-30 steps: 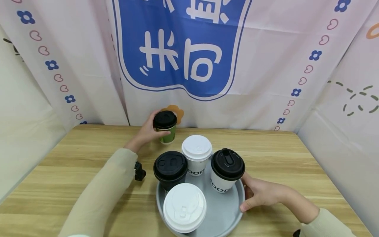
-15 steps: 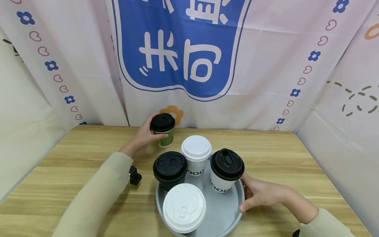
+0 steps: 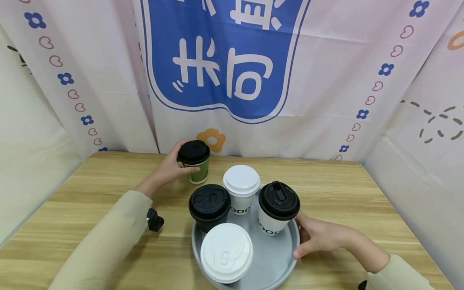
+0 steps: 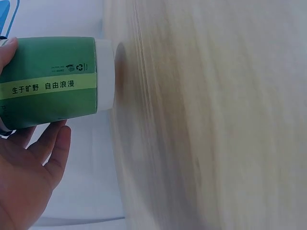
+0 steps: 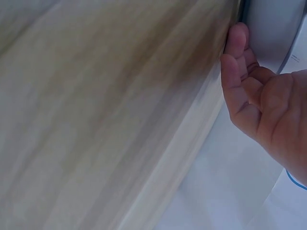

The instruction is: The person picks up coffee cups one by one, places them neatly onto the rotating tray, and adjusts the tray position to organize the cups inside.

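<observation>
My left hand (image 3: 170,166) grips a green paper cup with a black lid (image 3: 198,174), upright behind the tray, in the head view. The left wrist view shows the cup's green side (image 4: 53,79) with a pale band of print; its white base is very close to the tabletop, and I cannot tell whether it touches. My right hand (image 3: 320,237) holds the right rim of a round grey tray (image 3: 270,268). Its curled fingers (image 5: 235,91) are against the tray's edge in the right wrist view. Part of the fingers is hidden in the head view.
On the tray stand a black cup with a black lid (image 3: 209,203), a white-lidded cup at the back (image 3: 241,181), a larger white-lidded cup in front (image 3: 226,253) and a white cup with a black lid (image 3: 278,205). A printed curtain (image 3: 326,80) hangs behind the wooden table (image 3: 337,189).
The left hand has moved left and slightly nearer to me, carrying the green cup along. The right hand, the tray and the cups on it have stayed in place.
</observation>
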`<action>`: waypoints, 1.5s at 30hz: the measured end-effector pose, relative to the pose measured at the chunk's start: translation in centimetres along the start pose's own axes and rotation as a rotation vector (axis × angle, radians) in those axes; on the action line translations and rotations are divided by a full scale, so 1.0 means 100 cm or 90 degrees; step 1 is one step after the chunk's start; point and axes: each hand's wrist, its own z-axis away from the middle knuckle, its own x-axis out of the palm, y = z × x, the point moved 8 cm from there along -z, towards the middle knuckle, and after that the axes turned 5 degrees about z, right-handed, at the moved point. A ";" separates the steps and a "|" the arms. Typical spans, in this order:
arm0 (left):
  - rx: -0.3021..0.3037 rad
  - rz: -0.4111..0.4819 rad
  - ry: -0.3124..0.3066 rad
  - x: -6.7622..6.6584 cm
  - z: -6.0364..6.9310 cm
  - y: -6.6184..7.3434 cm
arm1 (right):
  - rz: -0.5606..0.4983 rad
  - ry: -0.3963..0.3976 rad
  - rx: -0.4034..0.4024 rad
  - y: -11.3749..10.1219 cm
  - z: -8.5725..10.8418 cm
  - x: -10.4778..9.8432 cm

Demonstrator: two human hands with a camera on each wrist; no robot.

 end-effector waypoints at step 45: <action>-0.031 0.005 0.057 -0.050 0.066 0.012 | 0.191 0.075 -0.030 0.026 -0.011 -0.064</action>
